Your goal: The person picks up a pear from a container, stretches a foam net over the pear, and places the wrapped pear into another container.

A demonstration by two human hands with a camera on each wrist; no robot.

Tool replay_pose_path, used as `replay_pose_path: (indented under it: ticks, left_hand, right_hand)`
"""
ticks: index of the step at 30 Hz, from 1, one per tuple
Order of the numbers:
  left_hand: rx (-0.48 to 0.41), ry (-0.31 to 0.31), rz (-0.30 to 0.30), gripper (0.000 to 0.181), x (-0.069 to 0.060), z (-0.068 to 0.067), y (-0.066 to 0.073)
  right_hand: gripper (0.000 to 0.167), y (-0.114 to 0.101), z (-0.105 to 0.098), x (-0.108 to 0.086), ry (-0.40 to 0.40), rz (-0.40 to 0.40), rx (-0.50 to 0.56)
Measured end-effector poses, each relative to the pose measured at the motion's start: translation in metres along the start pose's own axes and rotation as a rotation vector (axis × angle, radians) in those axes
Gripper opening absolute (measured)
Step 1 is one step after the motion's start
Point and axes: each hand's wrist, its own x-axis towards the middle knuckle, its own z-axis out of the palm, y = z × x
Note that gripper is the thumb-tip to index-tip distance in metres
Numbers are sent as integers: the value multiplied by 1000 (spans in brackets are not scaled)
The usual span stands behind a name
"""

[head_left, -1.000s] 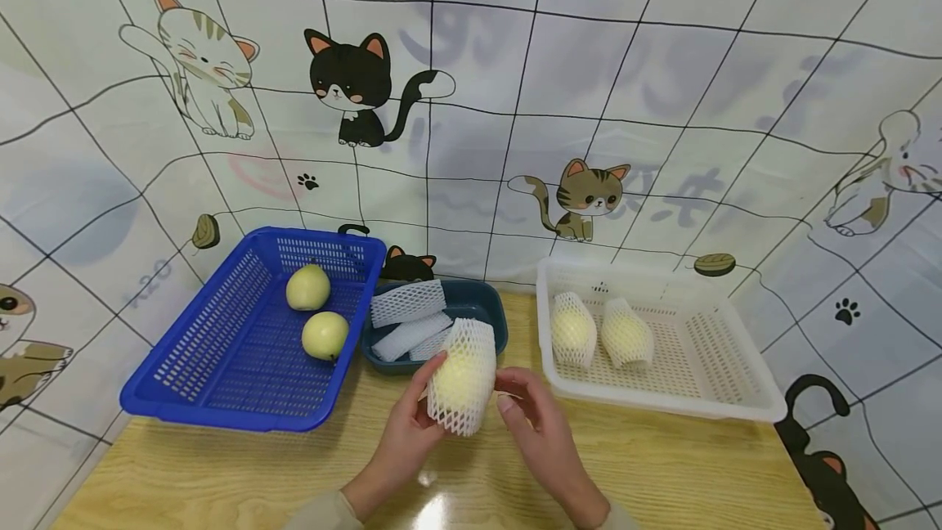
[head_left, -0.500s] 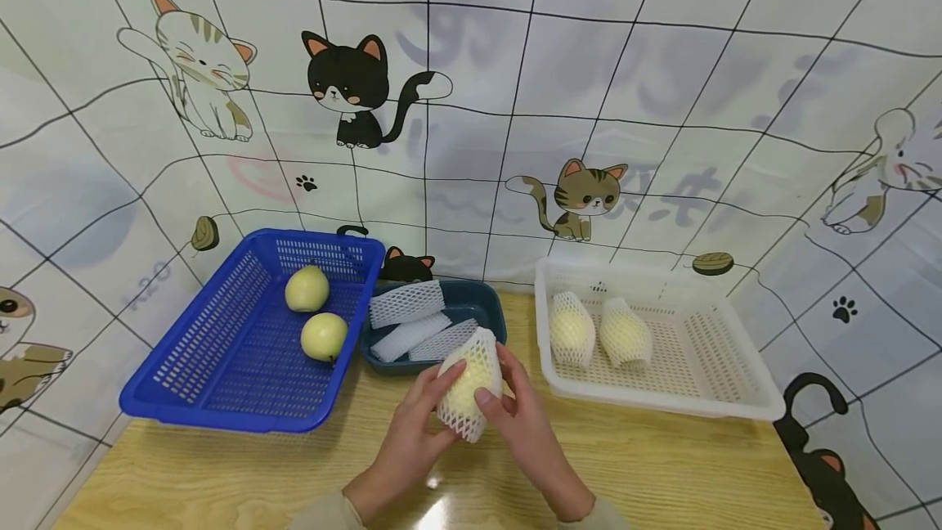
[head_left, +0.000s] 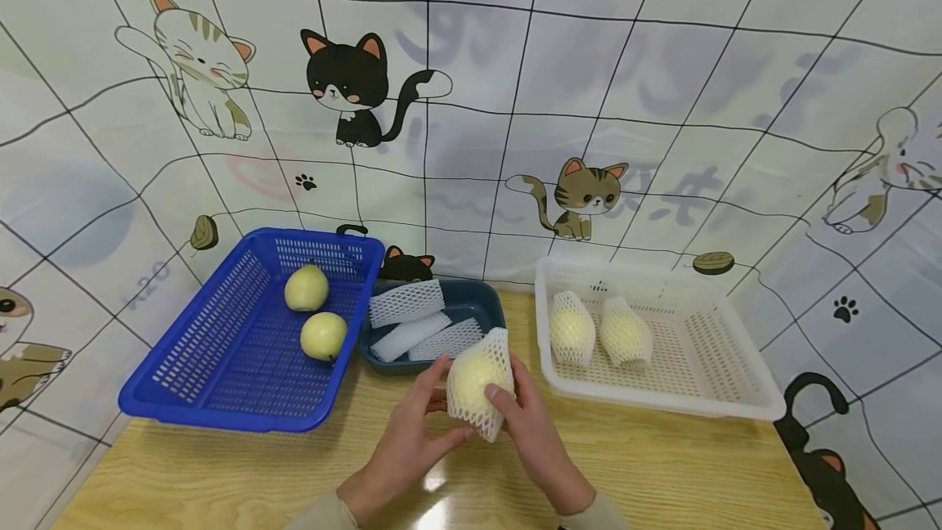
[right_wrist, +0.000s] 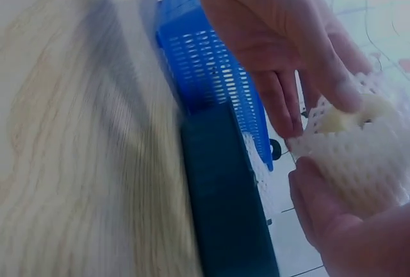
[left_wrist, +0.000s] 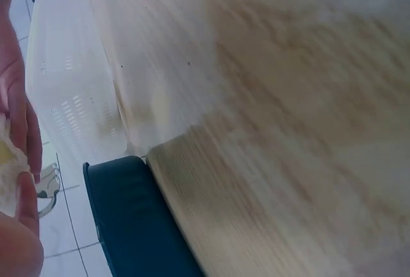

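The held fruit (head_left: 474,383), in its white net, hides the teal tray's (head_left: 482,305) near right corner, above the table (head_left: 662,464); the right hand (head_left: 533,428) clamps it, thumb across its front, while the left hand's (head_left: 405,436) fingers and thumb curve against its left and lower sides. The right hand's far fingers are mostly hidden. The left wrist view crops the fruit to a blurred sliver; the right wrist view cuts its right side. Counted: two bare fruits (head_left: 324,337) in the blue basket (head_left: 243,387), three visible nets (head_left: 408,303) in the tray, two netted fruits (head_left: 625,334) in the white basket (head_left: 706,379).
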Motion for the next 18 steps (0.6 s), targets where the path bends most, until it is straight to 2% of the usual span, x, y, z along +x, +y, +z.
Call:
replay_pose_path:
  ticks: [2,4,8,11,14,18]
  left_hand:
    - [-93,15,-13,97,1,-1,-1]
    - [-146,35,-32,86,2,-2,-2]
    - [-219,61,-72,62,3,-1,-2]
    - [-240,88,-79,52,5,2,-1]
    - [-219,136,-81,49,6,5,0]
    - [-177,210,-79,48,7,6,2]
  right_hand:
    - [63,-1,-2,0,-13,22,81]
    - [61,-1,-3,1,-16,40,144]
    - [62,-1,-3,1,-4,45,202]
    - [63,0,-2,0,-11,36,221]
    - [63,0,-1,-1,-40,32,193]
    - [72,2,0,-3,-36,19,58]
